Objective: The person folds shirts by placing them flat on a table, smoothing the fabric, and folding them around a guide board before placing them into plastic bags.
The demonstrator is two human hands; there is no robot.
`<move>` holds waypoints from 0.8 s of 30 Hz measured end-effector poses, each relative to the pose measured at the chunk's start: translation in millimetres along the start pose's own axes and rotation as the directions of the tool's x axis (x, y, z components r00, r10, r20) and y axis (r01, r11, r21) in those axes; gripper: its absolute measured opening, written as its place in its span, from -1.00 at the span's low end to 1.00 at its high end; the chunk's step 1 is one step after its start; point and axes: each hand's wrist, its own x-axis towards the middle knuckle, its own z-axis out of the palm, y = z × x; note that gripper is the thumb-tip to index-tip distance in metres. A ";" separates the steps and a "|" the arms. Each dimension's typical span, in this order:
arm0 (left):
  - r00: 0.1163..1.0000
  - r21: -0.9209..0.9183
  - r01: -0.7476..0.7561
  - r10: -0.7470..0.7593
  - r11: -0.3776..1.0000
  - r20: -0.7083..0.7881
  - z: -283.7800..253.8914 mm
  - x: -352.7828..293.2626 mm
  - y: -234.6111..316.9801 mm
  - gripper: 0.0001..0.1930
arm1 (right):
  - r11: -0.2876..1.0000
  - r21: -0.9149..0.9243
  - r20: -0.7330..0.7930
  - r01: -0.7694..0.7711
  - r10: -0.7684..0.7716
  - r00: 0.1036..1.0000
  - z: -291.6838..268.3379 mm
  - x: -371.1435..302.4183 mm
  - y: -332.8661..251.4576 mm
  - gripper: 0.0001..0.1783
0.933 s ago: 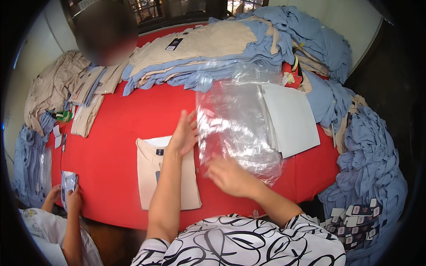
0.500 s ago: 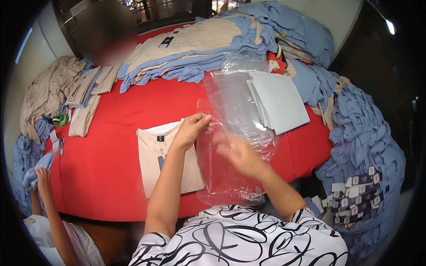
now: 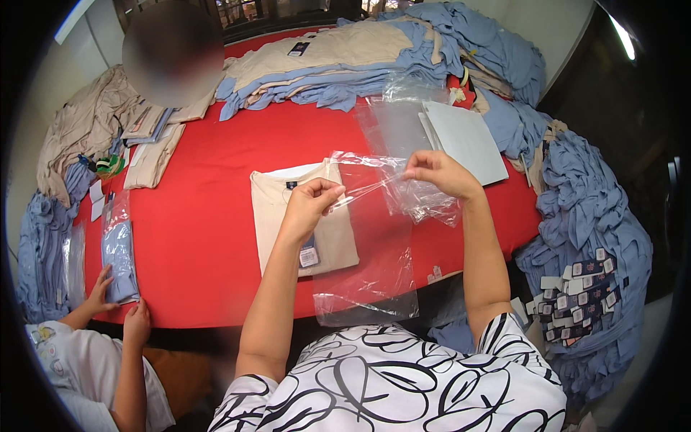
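Note:
A clear plastic bag (image 3: pixel 371 248) hangs between my hands, its upper edge drawn out sideways. My left hand (image 3: pixel 314 205) pinches the edge at one side, in front of a folded beige shirt (image 3: pixel 331 245). At the other side of the bag's edge, my right hand (image 3: pixel 439 173) grips it between thumb and fingers. The shirt lies flat on the red tabletop (image 3: pixel 201 237), its collar away from me, with a dark tag (image 3: pixel 308 253) on its front. My left forearm covers part of it.
Beyond my right hand lie more clear bags (image 3: pixel 403 133) and a stack of grey-white sheets (image 3: pixel 468 144). Piled blue and beige garments (image 3: pixel 331 72) line the far edge. Blue clothing with many tags (image 3: pixel 583 295) hangs at right. At left, another person's hands (image 3: pixel 119 306) hold a bagged blue garment (image 3: pixel 119 255).
My right hand has moved up and right, stretching the bag's edge. The bag has shifted over the table's front edge. The other person's garment now lies bagged on the table.

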 end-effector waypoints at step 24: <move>0.997 0.076 -0.057 0.060 0.995 -0.039 -37.7 -54.5 -20.0 -0.79 | 0.970 0.229 -0.360 -0.084 0.165 0.918 90.9 -96.7 -9.7 -0.80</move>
